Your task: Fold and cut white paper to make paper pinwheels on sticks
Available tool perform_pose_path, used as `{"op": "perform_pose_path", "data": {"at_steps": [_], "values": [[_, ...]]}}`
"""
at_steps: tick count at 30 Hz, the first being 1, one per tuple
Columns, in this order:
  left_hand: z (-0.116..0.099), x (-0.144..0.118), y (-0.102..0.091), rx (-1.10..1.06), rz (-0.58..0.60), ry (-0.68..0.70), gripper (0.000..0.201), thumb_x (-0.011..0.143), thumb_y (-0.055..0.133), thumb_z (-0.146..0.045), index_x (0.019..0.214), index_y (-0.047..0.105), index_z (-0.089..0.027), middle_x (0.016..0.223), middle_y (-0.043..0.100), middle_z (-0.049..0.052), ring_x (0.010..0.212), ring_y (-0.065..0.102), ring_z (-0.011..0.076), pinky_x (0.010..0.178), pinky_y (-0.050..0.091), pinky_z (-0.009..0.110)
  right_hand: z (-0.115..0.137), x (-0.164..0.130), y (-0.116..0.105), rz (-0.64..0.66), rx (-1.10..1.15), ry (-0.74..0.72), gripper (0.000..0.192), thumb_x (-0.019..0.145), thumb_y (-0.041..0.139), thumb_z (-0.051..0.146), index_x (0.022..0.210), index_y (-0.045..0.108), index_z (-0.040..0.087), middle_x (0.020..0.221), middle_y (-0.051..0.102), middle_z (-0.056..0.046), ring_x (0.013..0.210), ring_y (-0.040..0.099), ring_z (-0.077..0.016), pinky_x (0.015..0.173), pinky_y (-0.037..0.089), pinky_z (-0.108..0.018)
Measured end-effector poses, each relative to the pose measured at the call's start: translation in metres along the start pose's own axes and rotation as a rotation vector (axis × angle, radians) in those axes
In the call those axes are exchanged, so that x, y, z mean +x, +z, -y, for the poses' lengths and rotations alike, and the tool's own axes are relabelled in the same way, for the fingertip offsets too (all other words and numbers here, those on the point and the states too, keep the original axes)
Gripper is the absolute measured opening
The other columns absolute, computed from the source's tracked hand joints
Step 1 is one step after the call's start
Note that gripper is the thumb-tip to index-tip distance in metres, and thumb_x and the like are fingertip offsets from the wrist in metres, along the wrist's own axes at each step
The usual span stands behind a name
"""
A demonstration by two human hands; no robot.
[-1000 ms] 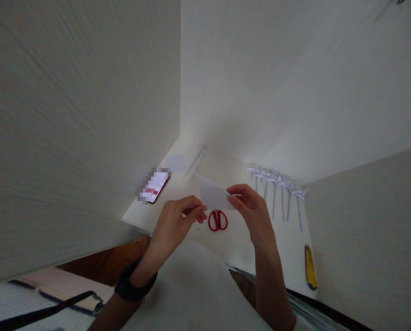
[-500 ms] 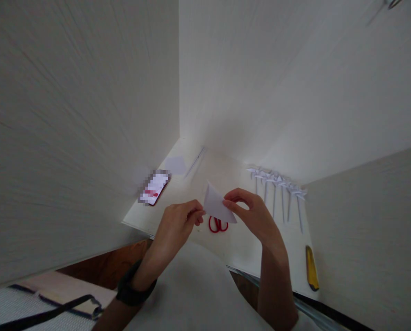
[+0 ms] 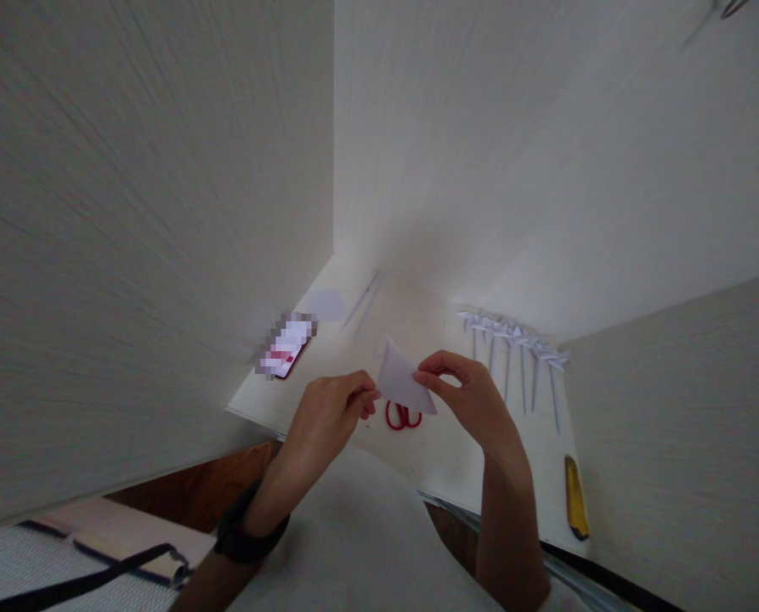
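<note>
L hand: our left hand is nearly closed, thumb + index pinched at the paper's left corner; other fingers curled in.
R hand: our right hand is part-curled, thumb + index gripping the paper's upper right edge.
Paper: the white paper is btwn our hands, roughly triangular, held above the tabletop.
Scissors: red-handled scissors lie under it — partly covered.
L side of table: phone w/ lit, pixelated screen; near it a loose sheet and a thin stick.
R side: row of paper pinwheels on sticks; yellow-handled tool nr the edge.
Room: pale walls close round the table; dim light.
Vs 1 s ago: paper's turned & looks narrower, our R hand's grip has moved off its right corner — scissors more hidden. Vs 0.5 s ago: approx. same.
</note>
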State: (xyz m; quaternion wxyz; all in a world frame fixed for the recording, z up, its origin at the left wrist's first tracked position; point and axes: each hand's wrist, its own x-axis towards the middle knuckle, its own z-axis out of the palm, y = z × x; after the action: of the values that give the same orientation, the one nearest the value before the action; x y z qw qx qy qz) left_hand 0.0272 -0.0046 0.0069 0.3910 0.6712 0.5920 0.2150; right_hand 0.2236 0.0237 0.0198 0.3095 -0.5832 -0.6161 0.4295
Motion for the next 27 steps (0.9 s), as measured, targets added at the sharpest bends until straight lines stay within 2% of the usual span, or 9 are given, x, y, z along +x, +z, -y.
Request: {"op": "perform_pose_path", "data": {"at_steps": [9,21,27], "values": [[-0.005,0.000,-0.002,-0.007,0.023,0.019,0.022,0.087,0.049,-0.026,0.070,0.061,-0.019,0.067,0.071,0.000,0.066,0.066,0.0155,0.066,0.043,0.024,-0.002,-0.005,0.001,-0.089,0.025,-0.021,0.014,0.074,0.067,0.029,0.063,0.063,0.020,0.065,0.063,0.002,0.068,0.057,-0.0157,0.068,0.041,-0.029],[-0.011,-0.006,-0.008,-0.058,-0.004,-0.019,0.020,0.086,0.053,-0.026,0.070,0.063,-0.019,0.065,0.071,-0.001,0.064,0.067,0.0145,0.066,0.042,0.024,0.001,-0.005,0.000,-0.018,0.052,-0.062,0.009,0.076,0.061,0.026,0.072,0.065,0.020,0.073,0.066,-0.001,0.074,0.060,-0.0170,0.073,0.044,-0.031],[-0.014,-0.009,-0.009,-0.062,-0.013,-0.013,0.020,0.085,0.055,-0.027,0.069,0.062,-0.019,0.064,0.071,-0.002,0.063,0.067,0.0148,0.064,0.042,0.024,0.000,-0.006,0.003,-0.081,0.054,-0.067,0.009,0.076,0.063,0.026,0.069,0.067,0.021,0.071,0.068,-0.001,0.073,0.061,-0.0173,0.072,0.046,-0.031]]}}
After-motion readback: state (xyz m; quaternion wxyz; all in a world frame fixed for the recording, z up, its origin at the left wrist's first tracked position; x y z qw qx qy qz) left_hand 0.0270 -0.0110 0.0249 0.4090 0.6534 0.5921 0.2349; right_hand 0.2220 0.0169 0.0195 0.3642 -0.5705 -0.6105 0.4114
